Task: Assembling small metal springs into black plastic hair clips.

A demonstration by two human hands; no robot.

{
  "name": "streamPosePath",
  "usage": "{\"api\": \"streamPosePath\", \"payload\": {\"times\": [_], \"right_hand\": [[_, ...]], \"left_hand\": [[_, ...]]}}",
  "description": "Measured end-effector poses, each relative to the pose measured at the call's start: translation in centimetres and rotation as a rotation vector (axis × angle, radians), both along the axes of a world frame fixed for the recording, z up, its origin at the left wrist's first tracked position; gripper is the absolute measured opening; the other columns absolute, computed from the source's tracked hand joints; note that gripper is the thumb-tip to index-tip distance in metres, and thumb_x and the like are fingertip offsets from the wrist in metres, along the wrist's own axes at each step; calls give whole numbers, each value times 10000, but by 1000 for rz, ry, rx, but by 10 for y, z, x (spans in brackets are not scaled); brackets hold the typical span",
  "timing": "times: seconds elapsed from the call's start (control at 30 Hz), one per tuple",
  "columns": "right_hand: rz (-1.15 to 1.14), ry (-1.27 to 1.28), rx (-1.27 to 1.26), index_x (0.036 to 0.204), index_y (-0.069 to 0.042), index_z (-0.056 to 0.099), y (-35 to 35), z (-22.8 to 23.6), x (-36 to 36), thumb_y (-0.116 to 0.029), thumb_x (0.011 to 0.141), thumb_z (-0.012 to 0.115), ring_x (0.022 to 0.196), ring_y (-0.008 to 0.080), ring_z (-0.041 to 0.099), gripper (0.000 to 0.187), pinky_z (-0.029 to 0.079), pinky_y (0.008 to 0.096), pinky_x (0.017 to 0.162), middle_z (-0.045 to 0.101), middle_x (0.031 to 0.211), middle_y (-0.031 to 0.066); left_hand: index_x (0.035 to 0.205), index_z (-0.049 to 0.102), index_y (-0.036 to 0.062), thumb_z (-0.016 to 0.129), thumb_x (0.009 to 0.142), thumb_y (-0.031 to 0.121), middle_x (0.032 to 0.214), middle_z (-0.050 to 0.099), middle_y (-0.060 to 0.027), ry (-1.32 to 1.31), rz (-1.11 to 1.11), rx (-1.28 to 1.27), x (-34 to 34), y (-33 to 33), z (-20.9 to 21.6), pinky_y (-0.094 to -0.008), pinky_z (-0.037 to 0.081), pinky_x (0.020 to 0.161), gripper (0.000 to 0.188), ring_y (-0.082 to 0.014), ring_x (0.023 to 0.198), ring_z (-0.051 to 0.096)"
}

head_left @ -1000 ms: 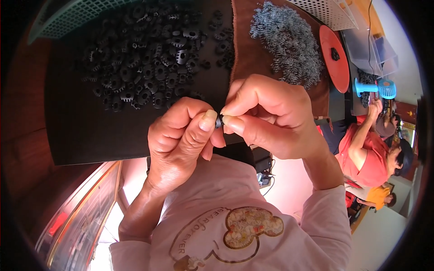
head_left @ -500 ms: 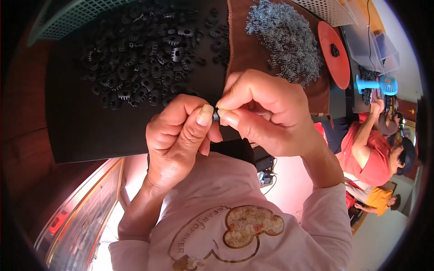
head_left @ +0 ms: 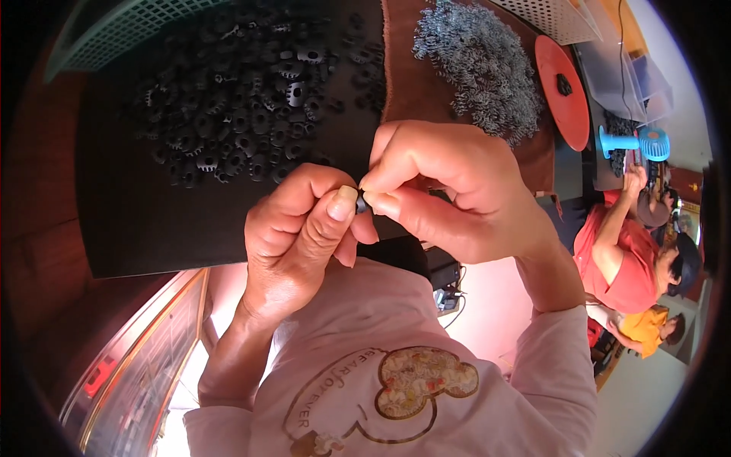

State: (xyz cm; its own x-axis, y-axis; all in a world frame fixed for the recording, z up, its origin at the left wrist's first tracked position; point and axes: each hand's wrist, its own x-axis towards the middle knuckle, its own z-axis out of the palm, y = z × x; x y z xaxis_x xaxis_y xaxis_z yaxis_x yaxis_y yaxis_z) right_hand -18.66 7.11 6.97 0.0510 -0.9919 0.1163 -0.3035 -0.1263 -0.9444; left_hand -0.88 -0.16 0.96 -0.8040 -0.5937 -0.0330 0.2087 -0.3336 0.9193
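Observation:
Between my two hands is a small black plastic piece [head_left: 361, 202], mostly covered by fingertips. My left hand [head_left: 293, 236] is closed and pinches it between thumb and fingers. At the piece's right end, the thumb and forefinger of my right hand [head_left: 461, 202] press together; whether they also hold something tiny is hidden. Beyond my left hand spreads a heap of black toothed plastic parts [head_left: 251, 122] on the black tabletop [head_left: 152, 236]. Past my right hand lies a pile of small silvery metal springs [head_left: 483, 65] on a brown cloth [head_left: 403, 84].
A red plate [head_left: 560, 114] with a small black clump stands right of the springs. Beyond it are a clear plastic box [head_left: 617, 87] and a blue handheld fan [head_left: 636, 142]. A green basket [head_left: 114, 42] is at far left. Other people [head_left: 620, 266] sit at right.
Both hands have shifted very slightly while staying together at the black piece. The right fingertips sit a little closer over its end. At right, the person in yellow has moved a bit.

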Motion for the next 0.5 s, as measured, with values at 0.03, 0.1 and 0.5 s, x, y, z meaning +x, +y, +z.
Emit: {"api": "streamPosePath", "payload": {"times": [0.03,0.1,0.5], "right_hand": [[1,0,0,808,-16,529,1,0,1,55,856,531,617,163,632,85,453,304,529,592,701,65],[-62,-93,62,816,-10,533,3,1,2,55,869,530,621,150,648,84,461,290,526,595,708,69],[-27,118,-90,819,-25,529,1,-4,-1,43,855,546,596,170,613,78,426,309,502,589,700,70]], "left_hand": [[962,595,2,536,1006,217,743,634,-33,0,1,0,0,0,0,-179,426,526,227,-41,570,509],[986,591,-8,533,1008,214,760,637,-41,61,-4,24,0,0,-1,-182,433,533,231,-43,587,515],[959,584,-12,537,1007,191,700,618,-24,15,-33,-42,0,-2,0,-185,401,493,214,-36,533,482]]}}
